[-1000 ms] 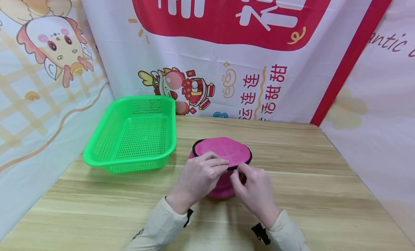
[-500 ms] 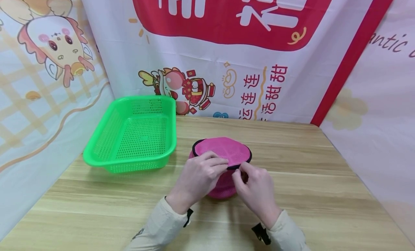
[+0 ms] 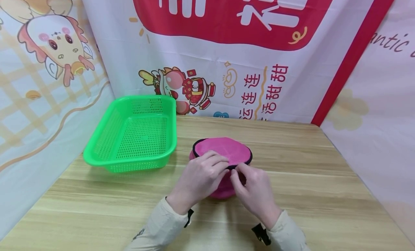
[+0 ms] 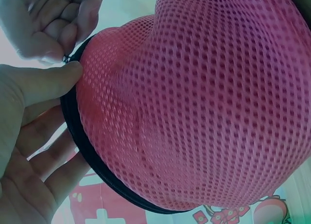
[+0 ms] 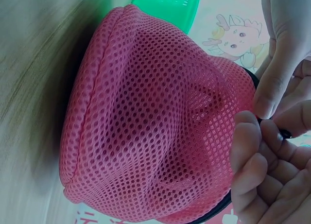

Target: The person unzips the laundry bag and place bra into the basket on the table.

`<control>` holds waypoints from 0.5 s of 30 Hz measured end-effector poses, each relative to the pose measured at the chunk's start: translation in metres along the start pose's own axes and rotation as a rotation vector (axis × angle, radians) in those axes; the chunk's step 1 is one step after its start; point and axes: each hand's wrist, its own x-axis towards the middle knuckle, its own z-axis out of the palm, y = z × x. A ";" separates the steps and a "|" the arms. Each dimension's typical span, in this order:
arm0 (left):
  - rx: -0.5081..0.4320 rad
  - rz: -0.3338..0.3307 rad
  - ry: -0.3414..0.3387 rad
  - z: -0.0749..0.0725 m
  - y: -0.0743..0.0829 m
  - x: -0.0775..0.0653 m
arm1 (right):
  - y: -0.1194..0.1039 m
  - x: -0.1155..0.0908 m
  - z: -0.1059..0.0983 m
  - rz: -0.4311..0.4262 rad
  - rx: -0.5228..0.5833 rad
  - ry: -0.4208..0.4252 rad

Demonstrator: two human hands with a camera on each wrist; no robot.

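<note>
A round pink mesh bag [image 3: 223,148] with a black zipper [image 4: 92,156] along its top edge stands on the table. My left hand [image 3: 202,177] pinches that edge at the front, thumb below it and fingers over the lid. Just to its right, my right hand [image 3: 256,188] has its thumb and forefinger pinched on a small black zipper pull [image 5: 285,133], which the fingers mostly cover. In the left wrist view both hands meet at the zipper, close together. The mesh side of the bag bulges and creases. What is inside cannot be seen.
A green plastic basket [image 3: 142,135] with perforated walls stands at the back left of the wooden table [image 3: 308,193]. Printed cloths [image 3: 207,52] hang behind and at both sides of the tabletop.
My right hand shifted slightly right along the zipper, then came back left beside the left hand. My left hand and the bag stay nearly in place.
</note>
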 end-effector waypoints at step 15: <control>0.001 0.039 0.008 0.000 0.002 0.000 | -0.003 -0.002 0.001 -0.020 0.026 0.001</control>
